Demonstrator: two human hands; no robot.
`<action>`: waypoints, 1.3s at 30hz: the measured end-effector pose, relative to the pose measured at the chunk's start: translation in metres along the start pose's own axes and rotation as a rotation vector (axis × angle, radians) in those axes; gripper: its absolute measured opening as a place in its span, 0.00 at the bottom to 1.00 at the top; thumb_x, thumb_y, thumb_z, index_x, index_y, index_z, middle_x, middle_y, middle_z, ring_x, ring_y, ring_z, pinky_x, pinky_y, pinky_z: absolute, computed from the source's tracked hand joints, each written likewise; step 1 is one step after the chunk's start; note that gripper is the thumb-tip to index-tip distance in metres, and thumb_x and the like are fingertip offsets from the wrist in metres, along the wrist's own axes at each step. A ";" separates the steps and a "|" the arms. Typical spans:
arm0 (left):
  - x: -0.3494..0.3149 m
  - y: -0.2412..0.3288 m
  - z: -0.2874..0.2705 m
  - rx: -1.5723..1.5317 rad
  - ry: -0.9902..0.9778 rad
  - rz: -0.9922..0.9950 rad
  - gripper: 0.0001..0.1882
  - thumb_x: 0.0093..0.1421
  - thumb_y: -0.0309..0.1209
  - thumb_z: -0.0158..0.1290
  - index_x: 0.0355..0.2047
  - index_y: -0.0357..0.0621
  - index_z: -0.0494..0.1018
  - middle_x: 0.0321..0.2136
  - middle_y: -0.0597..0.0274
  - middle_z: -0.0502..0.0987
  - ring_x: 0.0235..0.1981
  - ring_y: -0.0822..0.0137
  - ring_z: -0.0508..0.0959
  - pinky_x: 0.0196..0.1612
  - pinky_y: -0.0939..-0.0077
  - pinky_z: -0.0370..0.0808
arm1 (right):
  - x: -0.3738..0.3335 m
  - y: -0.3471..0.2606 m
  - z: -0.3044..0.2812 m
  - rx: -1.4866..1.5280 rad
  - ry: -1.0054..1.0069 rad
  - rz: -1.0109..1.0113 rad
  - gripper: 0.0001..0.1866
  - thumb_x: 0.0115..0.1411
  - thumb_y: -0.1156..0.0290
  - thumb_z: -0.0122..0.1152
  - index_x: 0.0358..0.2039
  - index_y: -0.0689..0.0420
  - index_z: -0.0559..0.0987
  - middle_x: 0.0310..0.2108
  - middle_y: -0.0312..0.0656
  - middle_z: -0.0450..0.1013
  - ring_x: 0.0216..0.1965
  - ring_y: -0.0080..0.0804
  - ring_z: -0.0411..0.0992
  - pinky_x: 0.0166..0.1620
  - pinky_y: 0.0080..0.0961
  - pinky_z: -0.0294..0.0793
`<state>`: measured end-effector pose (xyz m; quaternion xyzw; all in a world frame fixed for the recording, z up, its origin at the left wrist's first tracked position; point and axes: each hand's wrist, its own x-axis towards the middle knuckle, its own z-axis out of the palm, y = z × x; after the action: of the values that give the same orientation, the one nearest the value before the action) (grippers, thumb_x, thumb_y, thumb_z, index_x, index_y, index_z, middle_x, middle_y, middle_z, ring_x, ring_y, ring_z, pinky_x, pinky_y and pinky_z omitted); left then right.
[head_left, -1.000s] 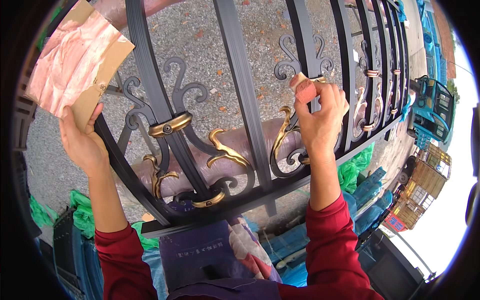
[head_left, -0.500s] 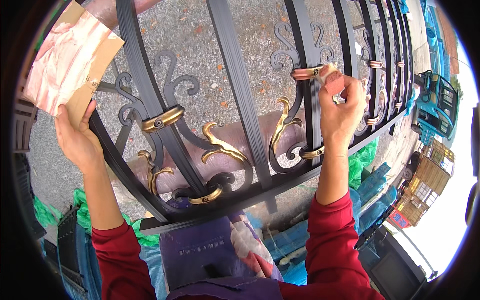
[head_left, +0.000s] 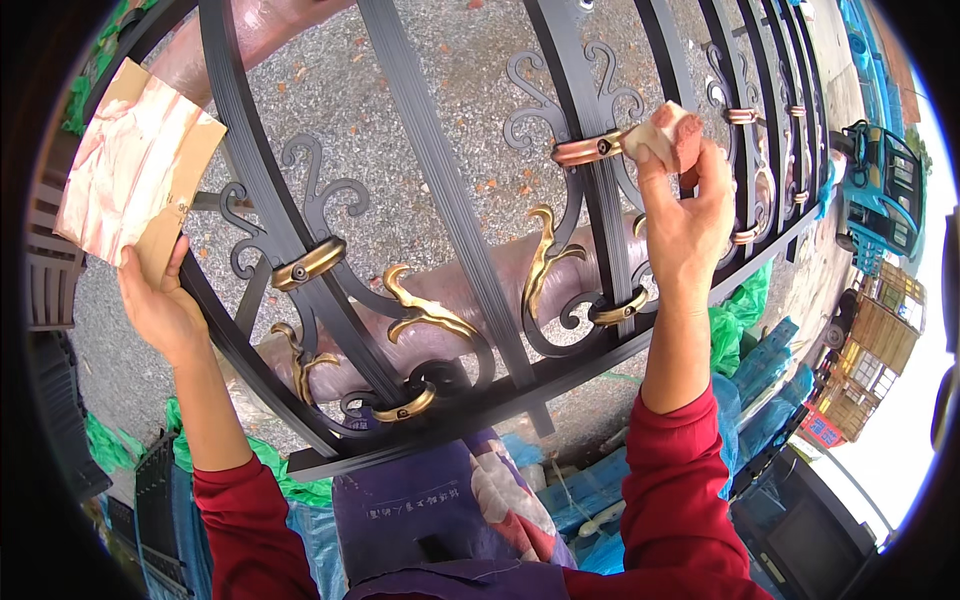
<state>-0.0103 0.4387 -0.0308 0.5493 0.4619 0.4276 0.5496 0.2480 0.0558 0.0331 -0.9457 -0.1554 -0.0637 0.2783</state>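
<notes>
My left hand (head_left: pixel 165 310) grips the lower edge of a piece of brown cardboard (head_left: pixel 185 190), whose face is smeared with shiny pinkish-copper paint. In my right hand (head_left: pixel 690 225), fingers and thumb pinch a small sponge (head_left: pixel 676 138), cream on one side and stained reddish copper on another. It is at the right end of a copper-coloured collar (head_left: pixel 585 151) around an upright bar of a black metal fence panel (head_left: pixel 440 150); I cannot tell whether they touch. Another collar (head_left: pixel 310 263), further left, is gold, as are the leaf-shaped scroll tips (head_left: pixel 425 312).
Behind the panel lies a plastic-wrapped roll (head_left: pixel 450 290) on gravel ground. Blue wrapped bundles (head_left: pixel 585 480) and green plastic (head_left: pixel 740 315) lie below and right. A teal vehicle (head_left: pixel 880 195) and a truck with a wooden bed (head_left: pixel 880 340) stand at the far right.
The panel has shifted slightly left in view. My right hand has turned the sponge and brought it slightly up. The left hand still holds the cardboard, now lower in view.
</notes>
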 end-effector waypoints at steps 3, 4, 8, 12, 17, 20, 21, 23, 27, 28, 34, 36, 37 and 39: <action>0.001 0.000 0.002 0.015 0.009 0.010 0.20 0.72 0.35 0.48 0.50 0.24 0.66 0.48 0.45 0.72 0.46 0.57 0.78 0.44 0.61 0.87 | -0.003 -0.006 0.017 -0.134 -0.072 -0.312 0.13 0.49 0.69 0.71 0.34 0.58 0.78 0.31 0.42 0.73 0.38 0.44 0.69 0.45 0.40 0.65; 0.001 0.000 0.002 0.020 0.010 0.012 0.20 0.72 0.35 0.48 0.50 0.24 0.66 0.48 0.45 0.72 0.46 0.57 0.78 0.44 0.61 0.87 | -0.001 -0.010 0.018 -0.199 -0.103 -0.306 0.13 0.49 0.69 0.70 0.34 0.58 0.78 0.32 0.43 0.73 0.38 0.46 0.70 0.46 0.42 0.64; 0.001 0.001 0.001 0.019 -0.011 0.000 0.20 0.72 0.35 0.47 0.49 0.24 0.66 0.47 0.44 0.72 0.45 0.56 0.79 0.43 0.62 0.87 | 0.015 0.004 0.001 -0.184 -0.070 -0.120 0.11 0.50 0.71 0.68 0.34 0.58 0.78 0.32 0.43 0.74 0.37 0.47 0.71 0.46 0.42 0.65; 0.002 0.000 -0.001 0.038 -0.005 0.013 0.19 0.72 0.35 0.47 0.48 0.24 0.66 0.47 0.44 0.72 0.45 0.56 0.79 0.43 0.63 0.87 | 0.008 -0.011 0.005 -0.155 -0.110 -0.265 0.13 0.47 0.71 0.70 0.33 0.58 0.78 0.31 0.41 0.74 0.37 0.45 0.71 0.46 0.42 0.65; 0.002 -0.001 0.000 0.048 -0.010 0.020 0.19 0.73 0.35 0.46 0.48 0.25 0.67 0.46 0.44 0.73 0.44 0.56 0.80 0.43 0.63 0.87 | 0.017 0.000 0.006 -0.218 -0.091 -0.239 0.11 0.47 0.71 0.71 0.30 0.57 0.76 0.29 0.41 0.73 0.36 0.45 0.71 0.45 0.42 0.65; 0.003 0.001 -0.003 0.050 -0.003 0.029 0.19 0.73 0.35 0.46 0.48 0.25 0.67 0.46 0.45 0.73 0.44 0.57 0.80 0.43 0.63 0.87 | 0.017 -0.005 -0.004 -0.172 -0.108 -0.127 0.10 0.50 0.71 0.69 0.31 0.57 0.78 0.29 0.41 0.73 0.36 0.46 0.71 0.45 0.42 0.65; 0.003 0.000 -0.002 0.044 -0.003 0.025 0.19 0.73 0.35 0.46 0.48 0.25 0.67 0.46 0.45 0.73 0.44 0.57 0.80 0.43 0.63 0.87 | 0.017 -0.005 -0.005 -0.174 -0.104 -0.145 0.10 0.49 0.72 0.69 0.32 0.57 0.78 0.29 0.41 0.73 0.37 0.46 0.71 0.46 0.42 0.65; 0.001 0.000 0.001 0.050 -0.002 0.019 0.19 0.73 0.35 0.46 0.49 0.25 0.67 0.46 0.45 0.73 0.44 0.57 0.80 0.43 0.63 0.87 | 0.013 -0.008 0.004 -0.184 -0.148 -0.254 0.12 0.48 0.71 0.71 0.33 0.56 0.78 0.30 0.41 0.73 0.37 0.45 0.71 0.47 0.41 0.65; 0.004 -0.001 -0.001 0.072 0.010 0.030 0.20 0.73 0.35 0.47 0.50 0.25 0.67 0.46 0.45 0.73 0.44 0.56 0.80 0.43 0.64 0.86 | 0.015 -0.006 0.001 -0.100 -0.196 -0.231 0.13 0.47 0.71 0.71 0.34 0.56 0.79 0.29 0.41 0.73 0.37 0.45 0.71 0.46 0.41 0.65; 0.005 -0.002 -0.002 0.070 0.018 0.033 0.20 0.73 0.35 0.47 0.50 0.25 0.67 0.47 0.45 0.73 0.44 0.56 0.80 0.43 0.64 0.86 | 0.021 0.002 -0.004 -0.091 -0.143 -0.183 0.12 0.49 0.71 0.71 0.33 0.58 0.79 0.29 0.42 0.73 0.36 0.45 0.71 0.43 0.40 0.67; 0.005 0.000 -0.003 0.061 -0.017 0.026 0.20 0.73 0.36 0.47 0.51 0.25 0.67 0.48 0.45 0.72 0.46 0.57 0.79 0.43 0.66 0.86 | 0.027 0.011 -0.014 0.070 -0.189 -0.026 0.10 0.52 0.69 0.68 0.33 0.61 0.80 0.29 0.45 0.73 0.34 0.45 0.70 0.40 0.38 0.68; 0.002 0.001 0.000 0.085 -0.001 0.016 0.21 0.73 0.36 0.47 0.51 0.24 0.67 0.48 0.45 0.72 0.46 0.57 0.79 0.43 0.66 0.86 | 0.024 0.015 -0.002 0.013 -0.213 -0.181 0.11 0.52 0.68 0.69 0.33 0.61 0.80 0.29 0.46 0.73 0.36 0.48 0.71 0.41 0.39 0.69; 0.001 0.001 0.001 0.096 0.008 0.011 0.21 0.73 0.36 0.47 0.52 0.24 0.67 0.48 0.45 0.72 0.46 0.57 0.79 0.42 0.66 0.86 | 0.027 0.019 0.000 -0.001 -0.198 -0.142 0.11 0.52 0.68 0.69 0.33 0.61 0.80 0.30 0.46 0.73 0.37 0.48 0.71 0.41 0.39 0.69; 0.003 0.001 -0.001 0.097 -0.002 0.021 0.21 0.73 0.36 0.47 0.52 0.24 0.66 0.48 0.44 0.72 0.46 0.57 0.79 0.42 0.66 0.86 | 0.033 0.028 -0.001 -0.027 -0.167 -0.068 0.12 0.52 0.69 0.69 0.33 0.61 0.80 0.30 0.47 0.74 0.37 0.49 0.72 0.42 0.40 0.68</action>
<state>-0.0109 0.4416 -0.0295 0.5805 0.4760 0.4099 0.5182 0.2879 0.0415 0.0269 -0.9456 -0.2091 0.0039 0.2493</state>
